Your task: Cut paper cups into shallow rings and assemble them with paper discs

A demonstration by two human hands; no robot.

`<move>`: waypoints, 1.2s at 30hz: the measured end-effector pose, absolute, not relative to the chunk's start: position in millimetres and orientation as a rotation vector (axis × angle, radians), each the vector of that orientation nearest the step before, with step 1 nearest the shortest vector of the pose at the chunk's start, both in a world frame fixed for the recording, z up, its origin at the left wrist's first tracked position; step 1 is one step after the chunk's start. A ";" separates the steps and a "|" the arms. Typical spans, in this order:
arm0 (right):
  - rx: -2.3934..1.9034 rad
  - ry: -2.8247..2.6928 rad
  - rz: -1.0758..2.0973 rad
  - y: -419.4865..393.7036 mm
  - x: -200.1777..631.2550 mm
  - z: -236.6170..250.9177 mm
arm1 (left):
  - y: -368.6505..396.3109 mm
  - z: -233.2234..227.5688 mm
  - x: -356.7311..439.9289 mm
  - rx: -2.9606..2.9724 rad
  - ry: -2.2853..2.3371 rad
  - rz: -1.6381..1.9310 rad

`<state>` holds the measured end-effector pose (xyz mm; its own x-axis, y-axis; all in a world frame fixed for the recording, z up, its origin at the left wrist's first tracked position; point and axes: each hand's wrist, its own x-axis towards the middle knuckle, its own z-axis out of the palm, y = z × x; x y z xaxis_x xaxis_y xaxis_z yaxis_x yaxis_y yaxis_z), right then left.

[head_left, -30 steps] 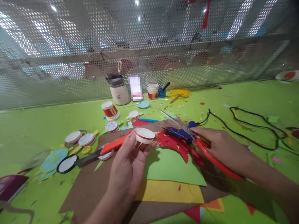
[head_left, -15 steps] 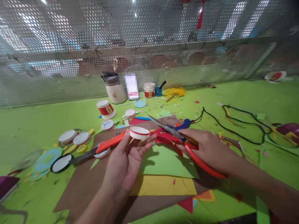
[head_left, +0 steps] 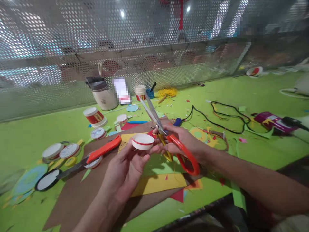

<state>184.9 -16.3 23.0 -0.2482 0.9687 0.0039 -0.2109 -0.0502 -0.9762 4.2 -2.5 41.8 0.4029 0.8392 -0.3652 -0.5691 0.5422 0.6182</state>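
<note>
My left hand (head_left: 126, 170) holds a shallow white round lid (head_left: 143, 141) with a red stripe around it, thumb at its left and fingers beneath. Close on the right, my right hand (head_left: 181, 138) grips scissors (head_left: 158, 124) with red handles, their blades slightly apart and pointing up and left. A yellow loop, partly hidden, shows below the right fingers. Under both hands lie brown paper (head_left: 70, 196), green paper (head_left: 156, 164) and a yellow strip (head_left: 159, 185). An orange utility knife (head_left: 103, 149) with its blade out lies left of my left hand.
White discs (head_left: 53, 150) and a blue-green paper ring (head_left: 30, 180) lie at the left. Behind stand a red-and-white tub (head_left: 94, 116), a kettle-like jug (head_left: 102, 95) and a phone (head_left: 121, 91). A black cord (head_left: 217, 125) runs to a purple box (head_left: 275, 122) at the right.
The view has turned to the right. My right hand has come nearer the lid, and the scissors have swung to point more upward. My left hand still holds the lid.
</note>
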 end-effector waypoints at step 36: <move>-1.480 -1.501 0.936 -4.6 221.5 16.6 | 1.6 20.6 -10.4 1.124 0.925 1.327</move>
